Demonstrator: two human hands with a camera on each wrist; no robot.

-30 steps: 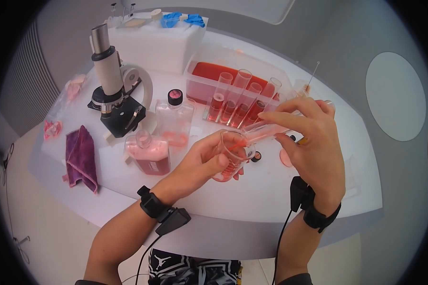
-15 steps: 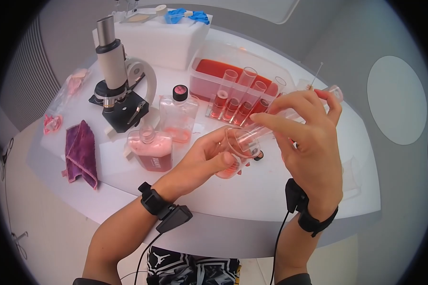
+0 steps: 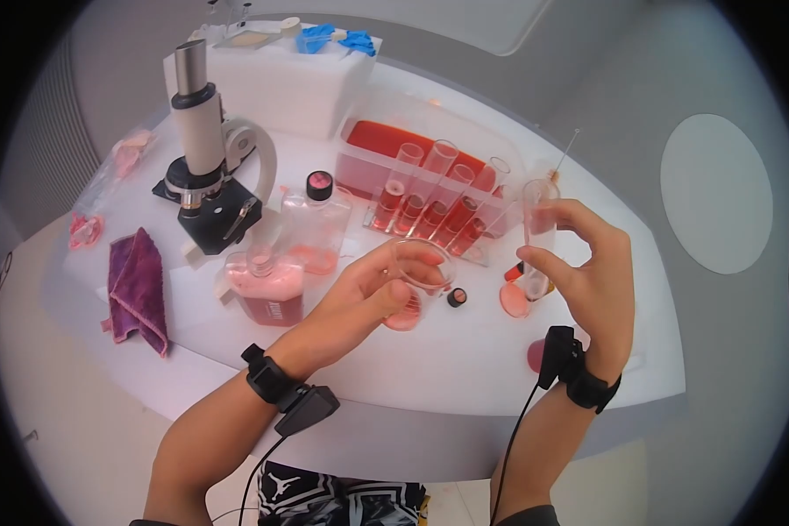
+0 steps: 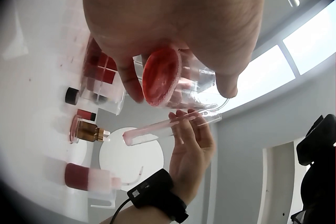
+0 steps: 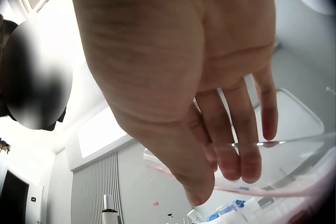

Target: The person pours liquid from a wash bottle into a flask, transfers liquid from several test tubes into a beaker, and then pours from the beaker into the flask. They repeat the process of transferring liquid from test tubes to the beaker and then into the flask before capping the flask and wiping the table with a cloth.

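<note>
My left hand [image 3: 364, 285] grips a glass beaker [image 3: 422, 272] over the front of the table. Red liquid lies in the bottom of the beaker, plain in the left wrist view. To its right, my right hand [image 3: 598, 263] pinches a clear test tube [image 3: 540, 230] between thumb and fingers. The tube stands nearly upright in the head view, apart from the beaker, with a pink tint along its glass. In the right wrist view the tube [image 5: 278, 182] runs across beneath the fingers. Behind the beaker, a rack holds several test tubes [image 3: 434, 206] with red liquid.
A microscope [image 3: 203, 158] stands at the left, near a capped clear bottle [image 3: 316, 223] and an uncapped pink bottle [image 3: 267, 289]. A purple cloth [image 3: 138, 289] lies farther left. A plastic tub [image 3: 351, 167] of red liquid sits behind the rack. A small black cap [image 3: 457, 297] lies beside the beaker.
The test tube was tilted with its mouth in the beaker, a red stream showing earlier. My right hand has since drawn it away rightward and turned it upright. My left hand still holds the beaker.
</note>
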